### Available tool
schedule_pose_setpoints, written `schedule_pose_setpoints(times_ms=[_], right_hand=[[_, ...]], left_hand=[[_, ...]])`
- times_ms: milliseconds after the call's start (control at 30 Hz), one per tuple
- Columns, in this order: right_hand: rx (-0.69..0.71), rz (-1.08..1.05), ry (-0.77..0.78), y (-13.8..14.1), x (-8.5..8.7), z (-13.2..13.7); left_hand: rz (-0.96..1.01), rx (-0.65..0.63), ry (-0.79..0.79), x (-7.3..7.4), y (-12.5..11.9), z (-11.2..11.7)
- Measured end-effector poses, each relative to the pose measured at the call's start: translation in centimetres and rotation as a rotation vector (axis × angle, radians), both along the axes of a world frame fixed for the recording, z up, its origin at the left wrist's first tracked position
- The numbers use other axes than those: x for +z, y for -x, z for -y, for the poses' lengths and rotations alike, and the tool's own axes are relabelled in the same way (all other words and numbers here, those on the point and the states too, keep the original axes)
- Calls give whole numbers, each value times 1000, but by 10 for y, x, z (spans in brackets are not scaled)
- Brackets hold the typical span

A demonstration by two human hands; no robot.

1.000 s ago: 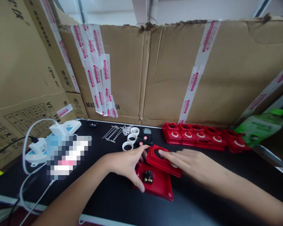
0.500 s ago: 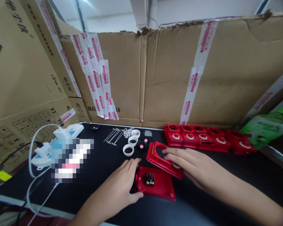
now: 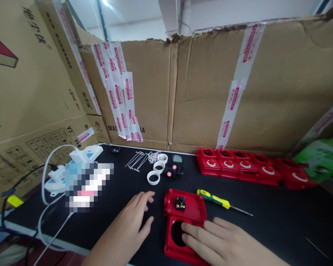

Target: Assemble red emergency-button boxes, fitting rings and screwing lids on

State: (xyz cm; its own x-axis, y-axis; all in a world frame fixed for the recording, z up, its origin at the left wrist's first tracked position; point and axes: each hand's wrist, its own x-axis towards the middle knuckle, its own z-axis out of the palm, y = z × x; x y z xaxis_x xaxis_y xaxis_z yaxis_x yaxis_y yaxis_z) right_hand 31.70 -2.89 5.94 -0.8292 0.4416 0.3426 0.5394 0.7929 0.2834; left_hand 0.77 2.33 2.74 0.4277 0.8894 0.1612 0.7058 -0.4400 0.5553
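Observation:
A shallow red housing base point(image 3: 195, 208) lies open side up on the black table, with a small black switch block with brass terminals point(image 3: 180, 203) inside it. Directly in front of it, touching or nearly so, sits a red housing cover point(image 3: 170, 242) with a large round hole. My right hand point(image 3: 220, 240) is on that cover, fingertips at the edge of the hole; its thumb is hidden. To the left of the base, my left hand point(image 3: 133, 218) hovers with fingers and thumb apart, holding nothing. A screwdriver point(image 3: 213, 198) with a green-and-yellow handle lies right of the base.
White rings point(image 3: 153, 178), black button parts point(image 3: 170, 173), chains point(image 3: 153, 157) and metal pins point(image 3: 135, 161) lie behind my hands. Several red housings point(image 3: 244, 168) line the back right beside a green bag point(image 3: 322, 159). A power strip point(image 3: 86, 155) with cables stands left. Cardboard walls point(image 3: 205, 92) enclose the table.
My right hand has brought the cover from above the base down to the table in front of it. My left hand has let go of the base and drawn left. The screwdriver has come into view.

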Motion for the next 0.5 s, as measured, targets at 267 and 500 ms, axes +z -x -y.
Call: schedule_pose_setpoints(times_ms=[267, 500], right_hand=[[-53, 92, -1, -1, -9, 3], [12, 103, -55, -16, -4, 13]], left_hand=[[-370, 22, -163, 33, 1, -44], [-447, -34, -217, 34, -7, -78]])
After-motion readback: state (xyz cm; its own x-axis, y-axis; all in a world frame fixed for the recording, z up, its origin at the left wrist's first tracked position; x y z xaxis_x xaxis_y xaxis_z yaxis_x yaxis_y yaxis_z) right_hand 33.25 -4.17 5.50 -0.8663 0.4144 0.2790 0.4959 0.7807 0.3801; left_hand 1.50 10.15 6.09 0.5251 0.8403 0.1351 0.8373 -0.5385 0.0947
